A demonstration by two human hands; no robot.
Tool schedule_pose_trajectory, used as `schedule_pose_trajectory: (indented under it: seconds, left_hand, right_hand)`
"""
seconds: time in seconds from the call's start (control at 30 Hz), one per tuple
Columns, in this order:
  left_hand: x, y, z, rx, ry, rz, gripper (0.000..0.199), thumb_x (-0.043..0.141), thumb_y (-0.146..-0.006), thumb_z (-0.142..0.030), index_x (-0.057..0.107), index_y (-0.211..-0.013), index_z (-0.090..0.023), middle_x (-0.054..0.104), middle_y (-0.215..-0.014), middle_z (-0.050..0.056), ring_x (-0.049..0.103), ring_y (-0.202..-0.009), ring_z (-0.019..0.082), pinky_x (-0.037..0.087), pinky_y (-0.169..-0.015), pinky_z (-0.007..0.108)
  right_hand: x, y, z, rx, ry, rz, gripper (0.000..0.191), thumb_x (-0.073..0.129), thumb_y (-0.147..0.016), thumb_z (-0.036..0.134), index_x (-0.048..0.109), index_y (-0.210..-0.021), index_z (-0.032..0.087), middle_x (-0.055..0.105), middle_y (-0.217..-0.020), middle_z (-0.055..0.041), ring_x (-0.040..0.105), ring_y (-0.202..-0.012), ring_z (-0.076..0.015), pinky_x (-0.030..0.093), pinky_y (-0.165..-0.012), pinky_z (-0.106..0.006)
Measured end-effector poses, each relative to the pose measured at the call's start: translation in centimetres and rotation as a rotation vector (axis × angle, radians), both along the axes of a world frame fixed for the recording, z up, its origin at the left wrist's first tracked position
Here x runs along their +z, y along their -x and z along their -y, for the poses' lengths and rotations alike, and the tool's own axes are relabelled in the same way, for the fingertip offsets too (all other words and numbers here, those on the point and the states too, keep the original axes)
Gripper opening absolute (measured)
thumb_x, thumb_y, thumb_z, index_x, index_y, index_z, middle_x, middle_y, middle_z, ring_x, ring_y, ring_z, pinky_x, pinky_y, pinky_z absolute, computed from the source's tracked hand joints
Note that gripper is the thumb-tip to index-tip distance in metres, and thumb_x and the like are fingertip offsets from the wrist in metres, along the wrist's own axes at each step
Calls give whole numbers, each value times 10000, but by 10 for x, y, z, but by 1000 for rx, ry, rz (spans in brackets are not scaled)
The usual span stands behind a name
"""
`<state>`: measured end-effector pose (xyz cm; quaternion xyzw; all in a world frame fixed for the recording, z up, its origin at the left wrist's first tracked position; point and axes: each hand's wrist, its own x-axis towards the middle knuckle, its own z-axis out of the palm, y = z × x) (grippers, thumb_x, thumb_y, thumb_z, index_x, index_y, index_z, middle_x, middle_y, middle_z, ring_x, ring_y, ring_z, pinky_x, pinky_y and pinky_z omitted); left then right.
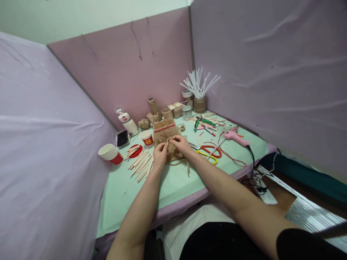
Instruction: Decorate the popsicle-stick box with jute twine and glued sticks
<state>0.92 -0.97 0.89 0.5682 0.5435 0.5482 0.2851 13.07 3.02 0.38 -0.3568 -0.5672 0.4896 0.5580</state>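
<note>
A brown box-like piece [162, 134] with a red line near its top rim lies on the pale green table [179, 184]. Over its front, my left hand [160, 153] and my right hand [180, 143] come close together, fingertips pinched on a thin brown twine. A loose length of the twine [188, 169] trails over the table below and right of the box. Scissors with red and yellow handles [210, 152] lie just right of my right hand. Wooden sticks [141, 164] are spread left of my left hand.
Paper cups [110, 153], a red-and-white cup [146, 138], a white bottle [128, 124] and a black-topped case [123, 139] stand left. Behind are a twine ball [144, 124], a water glass [187, 110] and white sticks [199, 85]. Green pliers [204, 121] and a pink glue gun [236, 138] lie right.
</note>
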Motion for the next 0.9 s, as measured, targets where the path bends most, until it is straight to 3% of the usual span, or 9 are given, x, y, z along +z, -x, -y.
schedule_pose_trajectory:
  seconds: [0.1, 0.23, 0.3, 0.43, 0.53, 0.67, 0.9]
  left_hand:
    - [-1, 3, -2, -3, -14, 8, 282, 586, -746, -422, 659, -790, -153, 494, -550, -20, 445, -554, 107, 354, -545, 216]
    - [-3, 5, -4, -27, -18, 26, 282, 590, -735, -425, 660, -789, -156, 498, -562, -20, 452, -569, 109, 355, -561, 217]
    - [-4, 5, -5, -50, -23, 31, 279, 592, -733, -417, 660, -804, -156, 511, -578, -17, 460, -577, 110, 363, -570, 218]
    - [-5, 4, -6, -73, -28, 10, 260, 596, -732, -402, 663, -794, -159, 526, -582, -14, 461, -575, 110, 369, -571, 219]
    - [-5, 3, -5, -88, 1, -29, 248, 597, -732, -397, 672, -762, -163, 527, -578, -15, 459, -573, 109, 363, -566, 217]
    - [-4, 1, -2, -139, 10, -79, 229, 577, -750, -369, 680, -756, -165, 553, -590, -11, 482, -594, 112, 372, -588, 218]
    - [-5, 0, -1, -179, -17, -80, 233, 573, -752, -375, 678, -758, -167, 559, -602, -12, 493, -600, 109, 375, -598, 218]
  right_hand:
    - [0, -1, 0, 30, 4, -32, 183, 523, -684, 257, 622, -812, 171, 629, -783, -7, 541, -717, -127, 428, -693, -252]
    - [0, -2, -1, 45, -28, -36, 431, 413, -702, 182, 585, -1097, 206, 606, -772, 6, 513, -661, -114, 434, -666, -250]
    - [-1, -2, -1, 36, -103, 6, 457, 421, -728, 194, 556, -1163, 228, 604, -800, 9, 511, -672, -115, 432, -693, -257]
    - [-3, -1, -1, 15, -240, 156, 216, 465, -777, 273, 649, -870, 205, 621, -813, -14, 541, -778, -144, 409, -766, -275]
    - [-6, -2, -2, -60, -220, 226, 192, 459, -790, 276, 608, -696, 198, 608, -728, -13, 539, -760, -154, 393, -745, -275]
    - [-10, -4, -7, -242, -134, 276, 190, 426, -788, 233, 562, -659, 201, 581, -683, -1, 521, -711, -150, 368, -707, -270]
    - [-17, -8, -14, -324, -13, 351, 200, 417, -797, 242, 553, -657, 202, 566, -642, -9, 503, -651, -158, 340, -643, -271]
